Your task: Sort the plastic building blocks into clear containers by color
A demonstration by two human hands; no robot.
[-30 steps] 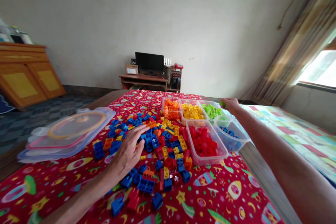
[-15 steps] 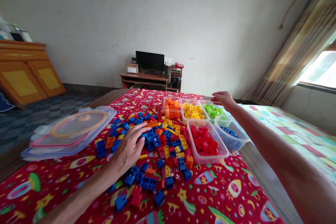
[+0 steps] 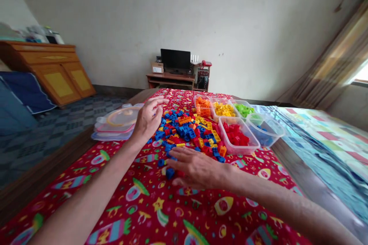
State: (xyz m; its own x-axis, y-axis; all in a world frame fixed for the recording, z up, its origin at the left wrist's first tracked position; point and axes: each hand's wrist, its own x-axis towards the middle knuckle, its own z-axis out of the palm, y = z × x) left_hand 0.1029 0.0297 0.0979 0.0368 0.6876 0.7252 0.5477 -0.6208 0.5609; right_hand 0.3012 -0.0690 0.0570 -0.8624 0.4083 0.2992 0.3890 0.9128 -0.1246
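My left hand (image 3: 149,118) is at the left edge of a heap of mixed toy building bricks (image 3: 186,132), fingers stretched out and thumb apart. A speck of blue shows between its thumb and fingers; whether that brick is held or lies behind cannot be told. Over the near edge of the heap, my right hand (image 3: 198,166) is spread palm down, partly covering bricks there. A loose blue brick (image 3: 170,173) lies just by its thumb and fingers. Red, blue, yellow and orange bricks make up the heap.
Right of the heap stand clear tubs of orange bricks (image 3: 202,106), yellow bricks (image 3: 224,110), green bricks (image 3: 243,110), red bricks (image 3: 235,134) and blue bricks (image 3: 263,132). Stacked lids (image 3: 115,126) lie at left on the red patterned tablecloth (image 3: 126,183). A patchwork-covered bed (image 3: 324,130) is at right.
My right hand has come from above the tubs down to the near edge of the heap. My left hand has lifted away toward the heap's far left. The view has turned slightly left.
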